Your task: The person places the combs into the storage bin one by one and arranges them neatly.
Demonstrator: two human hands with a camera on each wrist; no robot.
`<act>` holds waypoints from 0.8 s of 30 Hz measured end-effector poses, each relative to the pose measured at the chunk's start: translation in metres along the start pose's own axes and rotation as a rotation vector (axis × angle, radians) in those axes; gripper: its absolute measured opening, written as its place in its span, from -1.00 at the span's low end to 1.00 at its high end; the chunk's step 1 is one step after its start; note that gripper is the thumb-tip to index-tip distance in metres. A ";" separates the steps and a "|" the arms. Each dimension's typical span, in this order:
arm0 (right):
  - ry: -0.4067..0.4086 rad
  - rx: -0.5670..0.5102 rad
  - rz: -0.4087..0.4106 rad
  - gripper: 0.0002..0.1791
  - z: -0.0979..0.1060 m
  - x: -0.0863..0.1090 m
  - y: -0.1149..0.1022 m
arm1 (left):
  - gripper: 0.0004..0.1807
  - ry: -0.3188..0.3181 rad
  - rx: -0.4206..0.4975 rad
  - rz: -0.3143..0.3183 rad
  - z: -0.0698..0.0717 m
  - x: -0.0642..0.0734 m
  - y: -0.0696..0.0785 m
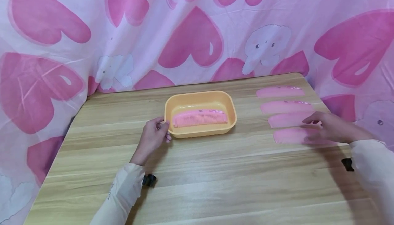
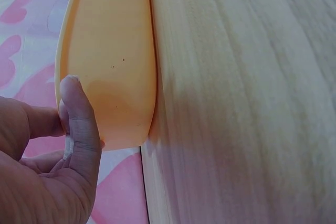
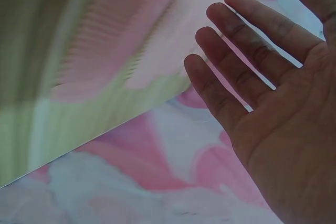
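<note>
Markings: we are seeing small dark marks on the left sleeve (image 1: 120, 190) and on the comb in the tray (image 1: 200, 118), all too small for reading. Surface: we are viewing a wood-grained table (image 1: 215, 177), pale with darker streaks, its far right corner rounded. Room: pink cloth (image 1: 141, 47) is hanging behind and at both sides, showing deeper pink hearts and white fluffy figures with eyes. Count: we are listing one yellow-orange tray (image 1: 203, 133); five pink combs, one lying inside the tray, teeth towards us, and four loose combs (image 1: 286, 107) lying in a column at the table's right; two pale sleeves; two small black fittings (image 1: 149, 180), one beside each sleeve. Hands, two: the left hand (image 1: 153, 136) is pinching the tray's rim at its left end; the right hand (image 1: 333, 129) is holding nothing, its fingers extending over the two nearest loose combs, and whether they are touching we are unable to tell
</note>
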State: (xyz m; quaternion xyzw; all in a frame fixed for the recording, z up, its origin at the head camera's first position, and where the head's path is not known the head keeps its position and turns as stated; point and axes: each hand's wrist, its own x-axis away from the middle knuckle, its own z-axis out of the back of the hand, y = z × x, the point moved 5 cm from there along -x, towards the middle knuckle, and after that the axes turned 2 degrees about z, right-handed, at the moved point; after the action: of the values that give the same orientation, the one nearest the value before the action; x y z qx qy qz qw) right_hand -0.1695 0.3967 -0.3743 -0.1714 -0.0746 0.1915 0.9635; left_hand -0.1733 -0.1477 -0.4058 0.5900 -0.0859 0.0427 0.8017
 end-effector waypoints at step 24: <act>-0.023 0.069 0.048 -0.41 -0.020 0.016 0.018 | -0.58 -0.004 -0.014 0.003 0.000 0.000 -0.001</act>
State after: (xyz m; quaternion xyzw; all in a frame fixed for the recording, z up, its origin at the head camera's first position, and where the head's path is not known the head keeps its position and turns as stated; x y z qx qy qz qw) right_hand -0.1566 0.4126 -0.3982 -0.1378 -0.0749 0.2191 0.9630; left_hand -0.1732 -0.1479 -0.4071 0.5843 -0.0886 0.0422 0.8056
